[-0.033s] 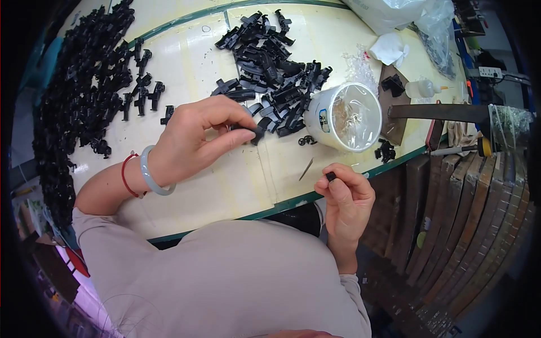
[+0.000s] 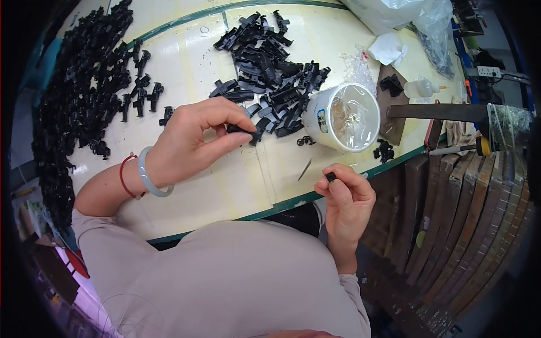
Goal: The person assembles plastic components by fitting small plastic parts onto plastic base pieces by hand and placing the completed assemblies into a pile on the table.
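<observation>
My left hand (image 2: 191,135) is closed, thumb and fingers pinching a black plastic part (image 2: 241,132) at the near edge of a loose pile of similar curved black parts (image 2: 270,67). Its far end is hard to tell from the pile behind it. Near the table's front edge, my right hand (image 2: 348,203) pinches a small black block-like piece (image 2: 331,176) between thumb and fingertips. Just beyond that hand a thin metal pin (image 2: 305,169) lies on the table, with a few small black rings (image 2: 306,141) farther off.
A white tub (image 2: 319,123) with clear plastic inside stands right of the pile. Many cross-shaped black parts (image 2: 84,96) cover the table's left side. Small black pieces (image 2: 385,151), a metal bar (image 2: 434,112), a squeeze bottle (image 2: 420,88) and plastic bags (image 2: 389,14) are at the right.
The black part shows a little more between my left thumb and fingers. Otherwise both hands hold nearly the same place.
</observation>
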The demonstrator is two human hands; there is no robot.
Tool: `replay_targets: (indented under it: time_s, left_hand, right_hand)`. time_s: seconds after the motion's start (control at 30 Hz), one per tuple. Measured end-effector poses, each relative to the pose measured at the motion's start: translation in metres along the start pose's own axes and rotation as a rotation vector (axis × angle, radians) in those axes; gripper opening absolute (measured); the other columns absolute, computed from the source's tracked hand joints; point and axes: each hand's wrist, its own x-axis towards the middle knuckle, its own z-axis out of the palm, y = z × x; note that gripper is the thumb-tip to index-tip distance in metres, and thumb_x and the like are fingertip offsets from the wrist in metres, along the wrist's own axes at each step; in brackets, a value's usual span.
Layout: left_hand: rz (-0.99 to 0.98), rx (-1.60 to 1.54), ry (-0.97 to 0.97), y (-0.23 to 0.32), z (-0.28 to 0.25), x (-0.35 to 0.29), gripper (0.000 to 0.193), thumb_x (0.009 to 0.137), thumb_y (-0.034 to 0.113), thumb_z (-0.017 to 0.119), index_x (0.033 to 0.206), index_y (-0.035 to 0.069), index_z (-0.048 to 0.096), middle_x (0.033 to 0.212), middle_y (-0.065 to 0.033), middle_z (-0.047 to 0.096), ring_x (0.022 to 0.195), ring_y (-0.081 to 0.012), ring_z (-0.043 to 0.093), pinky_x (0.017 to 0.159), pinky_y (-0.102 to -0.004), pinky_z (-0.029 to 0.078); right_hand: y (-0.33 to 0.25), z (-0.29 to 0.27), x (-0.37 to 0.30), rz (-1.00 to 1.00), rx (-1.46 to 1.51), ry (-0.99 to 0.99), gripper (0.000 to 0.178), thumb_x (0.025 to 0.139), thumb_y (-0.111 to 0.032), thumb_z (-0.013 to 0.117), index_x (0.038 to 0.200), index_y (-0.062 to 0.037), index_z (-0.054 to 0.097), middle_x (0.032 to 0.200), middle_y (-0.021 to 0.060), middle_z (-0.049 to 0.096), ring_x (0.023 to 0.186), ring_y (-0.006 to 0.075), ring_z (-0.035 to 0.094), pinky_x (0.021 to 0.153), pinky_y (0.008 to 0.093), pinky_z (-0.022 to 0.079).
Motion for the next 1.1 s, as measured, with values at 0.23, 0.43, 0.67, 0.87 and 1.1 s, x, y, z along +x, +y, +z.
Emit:
replay_targets:
  time_s: [0.23, 0.43, 0.67, 0.87, 1.1]
  left_hand:
    - [-0.391, -0.485, -0.14, 0.012, -0.005, -0.001, 0.012, 0.088, 0.002, 0.056, 0.098, 0.0, 0.063, 0.098, -0.0052, 0.056, 0.078, -0.0107, 0.061, 0.065, -0.0212, 0.051]
    - [-0.326, -0.572, -0.24, 0.002, -0.007, -0.003, 0.015, 0.088, 0.001, 0.056, 0.102, 0.0, 0.061, 0.1, -0.0066, 0.055, 0.079, -0.0098, 0.062, 0.066, -0.0199, 0.051]
    - [-0.361, -0.683, -0.179, 0.001, -0.004, 0.0, 0.03, 0.084, -0.001, 0.063, 0.113, -0.002, 0.056, 0.096, -0.0041, 0.062, 0.083, -0.0074, 0.062, 0.077, -0.0193, 0.051]
    - [-0.475, -0.824, -0.197, 0.002, -0.005, -0.002, 0.024, 0.085, 0.001, 0.064, 0.108, -0.003, 0.06, 0.1, -0.0088, 0.066, 0.089, -0.0113, 0.064, 0.082, -0.023, 0.051]
    - [-0.451, -0.931, -0.161, 0.008, 0.006, -0.008, 0.022, 0.086, 0.0, 0.062, 0.107, -0.005, 0.06, 0.098, -0.0129, 0.067, 0.087, -0.0154, 0.066, 0.081, -0.0266, 0.053]
  right_hand:
    - [-0.036, 0.003, 0.042, -0.928, -1.325, 0.006, 0.023, 0.071, 0.01, 0.069, 0.092, 0.0008, 0.068, 0.089, 0.0111, 0.065, 0.078, 0.0231, 0.059, 0.069, 0.0298, 0.048]
    - [-0.048, 0.011, 0.076, -1.064, -1.705, -0.253, 0.035, 0.058, 0.007, 0.063, 0.092, 0.0011, 0.068, 0.092, 0.0091, 0.064, 0.079, 0.0255, 0.055, 0.071, 0.0334, 0.047]
    - [-0.049, 0.019, 0.073, -0.976, -1.678, -0.244, 0.024, 0.069, 0.008, 0.069, 0.091, -0.0003, 0.068, 0.088, 0.0087, 0.064, 0.08, 0.0255, 0.056, 0.071, 0.0341, 0.046]
    - [-0.048, 0.028, 0.061, -0.906, -1.57, -0.319, 0.028, 0.065, 0.01, 0.07, 0.092, 0.0014, 0.068, 0.088, 0.0097, 0.065, 0.077, 0.0256, 0.056, 0.069, 0.032, 0.047]
    - [-0.011, 0.052, 0.033, -0.257, -0.631, -0.212, 0.017, 0.078, 0.01, 0.066, 0.094, 0.0057, 0.066, 0.092, 0.0144, 0.066, 0.085, 0.018, 0.062, 0.074, 0.0252, 0.05]
